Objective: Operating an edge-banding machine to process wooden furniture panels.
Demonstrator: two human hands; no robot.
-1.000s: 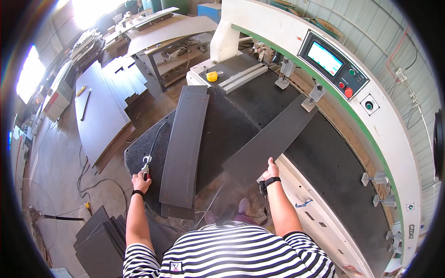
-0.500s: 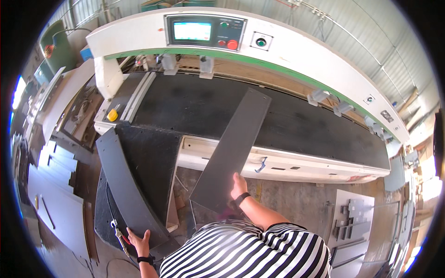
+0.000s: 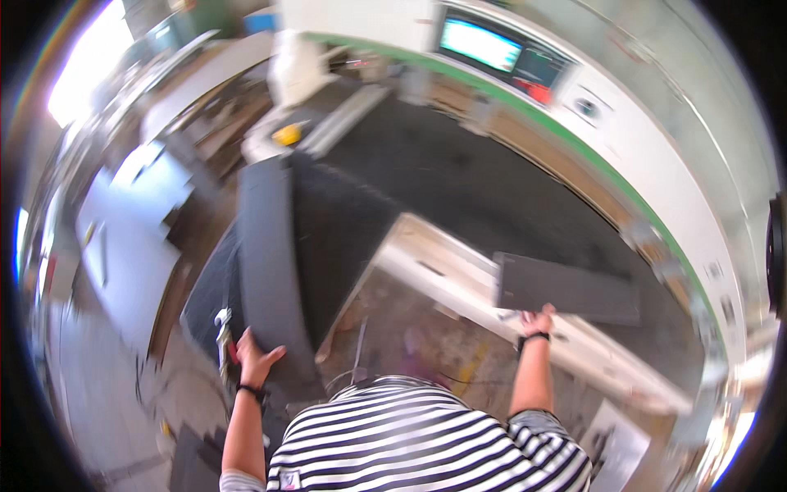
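Note:
The picture is motion-blurred. My left hand (image 3: 256,361) grips the near end of a long dark board (image 3: 266,262) that runs away from me onto the machine's black bed (image 3: 443,180). A small metal tool with a red part (image 3: 223,332) sticks out beside that hand. My right hand (image 3: 537,320) holds the near edge of a shorter dark panel (image 3: 566,291), which lies across the white front rail (image 3: 443,275) of the machine.
The machine has a white housing with a green stripe (image 3: 623,189) and a lit control screen (image 3: 479,45). A yellow object (image 3: 287,135) sits at the bed's far left corner. Grey boards (image 3: 123,238) lie at the left. The floor (image 3: 410,344) shows below the rail.
My head has swung, so the whole view has shifted. The panel in my right hand has gone from leaning lengthwise toward the bed to lying crosswise on the rail. My left hand stays on the long board.

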